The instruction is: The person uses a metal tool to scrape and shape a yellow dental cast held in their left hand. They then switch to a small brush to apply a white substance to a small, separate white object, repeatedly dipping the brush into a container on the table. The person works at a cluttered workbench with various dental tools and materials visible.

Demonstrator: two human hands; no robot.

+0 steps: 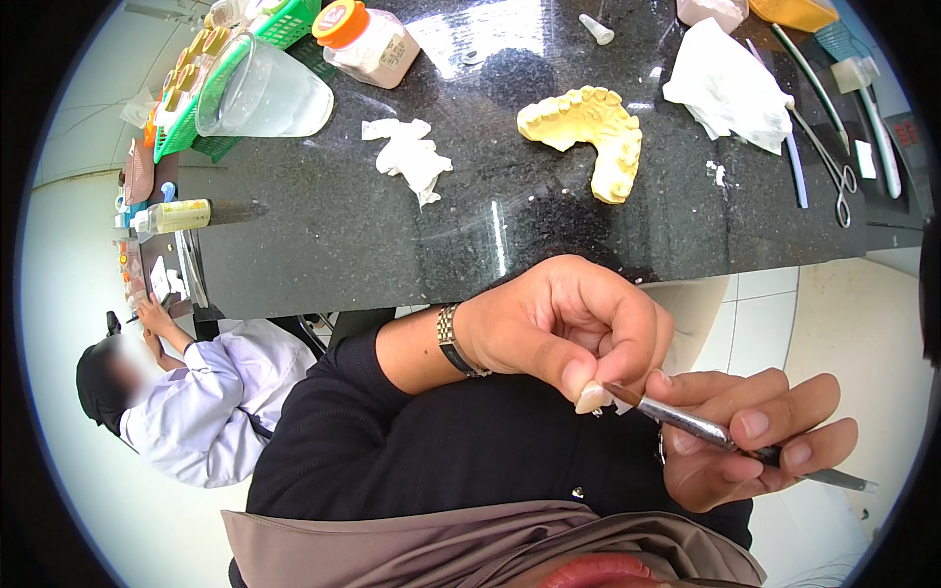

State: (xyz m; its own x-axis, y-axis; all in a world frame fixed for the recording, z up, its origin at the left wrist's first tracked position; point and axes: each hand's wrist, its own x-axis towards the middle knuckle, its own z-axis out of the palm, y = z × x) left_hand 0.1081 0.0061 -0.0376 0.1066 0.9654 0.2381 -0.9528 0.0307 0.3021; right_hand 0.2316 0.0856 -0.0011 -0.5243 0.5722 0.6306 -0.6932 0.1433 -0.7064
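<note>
Close in front of my body, my left hand (569,318) is closed in a pinch, with a small cream tooth-shaped piece (589,397) between thumb and fingers. My right hand (760,436) grips a fine brush (698,426) with brown bristles and a metallic handle. The brush tip points left and meets or nearly meets the tooth-shaped piece; whether they touch is too small to tell. A bit of white material shows beside the tip. On the dark counter beyond lies a yellow dental cast (616,147) with a curved row of teeth.
Crumpled tissue (407,159) and a white cloth (727,86) lie on the speckled black counter (343,245). Scissors (841,191) and long tools are at right. At left stand a plastic cup (265,93), an orange-lidded jar (368,44) and green baskets; another person (216,392) sits beyond.
</note>
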